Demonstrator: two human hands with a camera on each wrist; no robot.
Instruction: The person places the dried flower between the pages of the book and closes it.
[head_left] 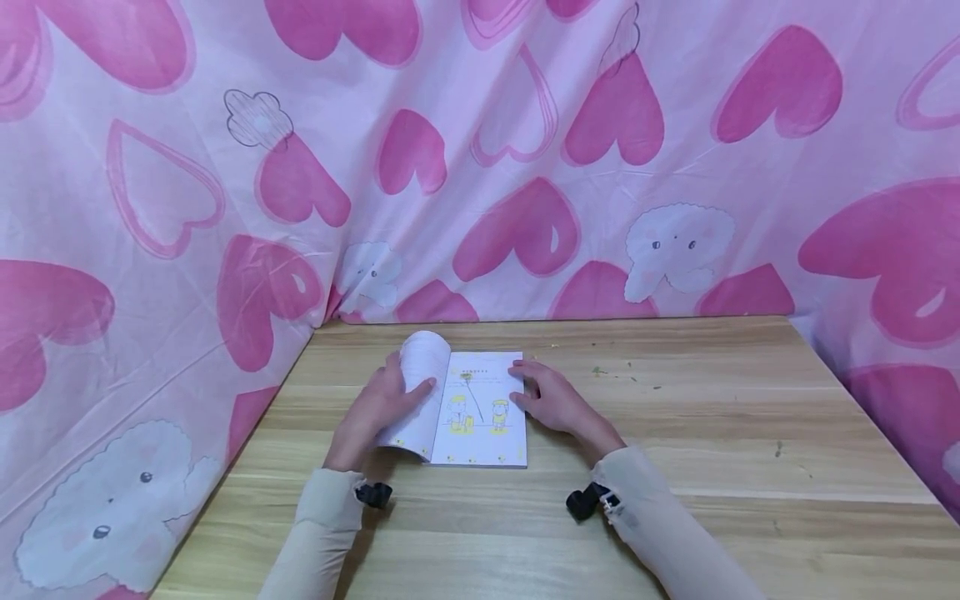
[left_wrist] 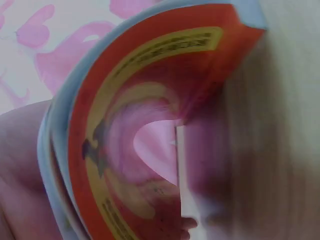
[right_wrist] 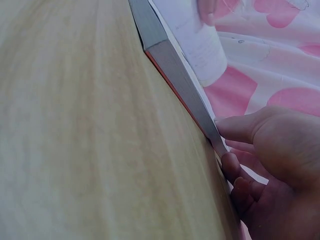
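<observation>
An open paperback book (head_left: 483, 408) lies on the wooden table, its right page printed with yellow cartoon figures and a dark slanting line. My left hand (head_left: 375, 404) grips the left-hand pages, which are bent up and back in a curl, with the thumb on the page. Seen from the left wrist, the book's red-orange cover (left_wrist: 215, 60) with a yellow band arches over the table. My right hand (head_left: 558, 402) holds the book's right edge. In the right wrist view its thumb (right_wrist: 240, 127) rests on the page edge and its other fingers curl beside the book.
The wooden table (head_left: 712, 450) extends on both sides of the book, with small dark and green marks toward the right. A pink cloth (head_left: 510, 108) with hearts and white cartoon animals hangs behind and at the sides. Black straps sit on both wrists.
</observation>
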